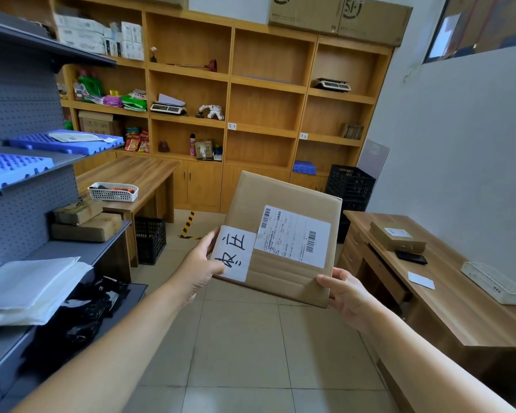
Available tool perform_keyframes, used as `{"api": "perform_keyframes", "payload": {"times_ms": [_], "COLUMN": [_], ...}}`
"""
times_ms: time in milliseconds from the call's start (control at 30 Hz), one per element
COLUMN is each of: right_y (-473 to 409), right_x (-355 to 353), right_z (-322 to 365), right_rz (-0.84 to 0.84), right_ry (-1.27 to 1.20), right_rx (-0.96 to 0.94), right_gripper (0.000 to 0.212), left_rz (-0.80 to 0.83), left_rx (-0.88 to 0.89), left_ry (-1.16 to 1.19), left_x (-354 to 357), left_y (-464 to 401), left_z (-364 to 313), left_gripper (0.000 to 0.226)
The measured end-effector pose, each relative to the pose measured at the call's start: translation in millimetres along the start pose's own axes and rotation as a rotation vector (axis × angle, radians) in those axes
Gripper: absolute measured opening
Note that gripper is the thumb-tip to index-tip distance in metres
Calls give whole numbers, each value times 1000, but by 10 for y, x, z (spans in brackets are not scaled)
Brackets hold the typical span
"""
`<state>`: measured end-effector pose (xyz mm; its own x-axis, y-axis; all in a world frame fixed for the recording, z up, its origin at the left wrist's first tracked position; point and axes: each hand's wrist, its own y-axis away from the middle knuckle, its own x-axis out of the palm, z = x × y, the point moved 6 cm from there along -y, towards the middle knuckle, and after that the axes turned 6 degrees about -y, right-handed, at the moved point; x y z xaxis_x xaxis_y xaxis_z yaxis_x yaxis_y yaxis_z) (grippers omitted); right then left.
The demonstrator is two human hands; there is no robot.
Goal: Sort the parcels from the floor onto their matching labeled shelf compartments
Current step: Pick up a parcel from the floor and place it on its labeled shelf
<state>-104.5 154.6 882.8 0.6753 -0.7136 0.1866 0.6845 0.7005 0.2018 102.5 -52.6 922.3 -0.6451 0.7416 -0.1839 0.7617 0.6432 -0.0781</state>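
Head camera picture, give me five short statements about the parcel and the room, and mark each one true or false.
1. Both hands hold the parcel: the left hand and the right hand. True.
2. The parcel carries a handwritten label and a printed shipping label. True.
3. The parcel lies on the floor. False: it is held up in the air above the floor.
4. A phone lies on the desk on the right. True.
5. The white basket holds the parcel. False: the basket sits on the left table, apart from it.
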Motion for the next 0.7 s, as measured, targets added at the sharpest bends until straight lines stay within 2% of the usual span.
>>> {"api": "perform_keyframes", "payload": {"times_ms": [100,200,267,367,500,567,633,700], "right_y": [9,28,52,82,136,161,182,220], "right_x": [64,180,311,567,867,981,1044,1077], "right_z": [-49,-120,-170,-239,-307,-331,-351,-344], "right_rz": [-2,-46,-67,-69,-78,-73,-69,-61], "right_ry": [-117,-192,-240,-368,-541,-582,-589,-529], "right_rx": [19,15,11,4,-7,-5,11,19], "right_gripper": [54,56,53,53,58,62,65,76], "left_rz": [-80,-386,-514,-491,-402,-329,-270,-269], "left_rx": [5,-45,-102,-110,-53,-25,-5,12], "left_ry": [-2,-43,-12,65,173,278,360,418], "left_x": [-29,-118,-89,129,398,501,577,591], "left_y": [7,56,104,139,171,177,204,227], "left_z": [-6,29,63,62,67,89,73,61], "left_gripper": [85,90,101,107,101,87,64,56]}}
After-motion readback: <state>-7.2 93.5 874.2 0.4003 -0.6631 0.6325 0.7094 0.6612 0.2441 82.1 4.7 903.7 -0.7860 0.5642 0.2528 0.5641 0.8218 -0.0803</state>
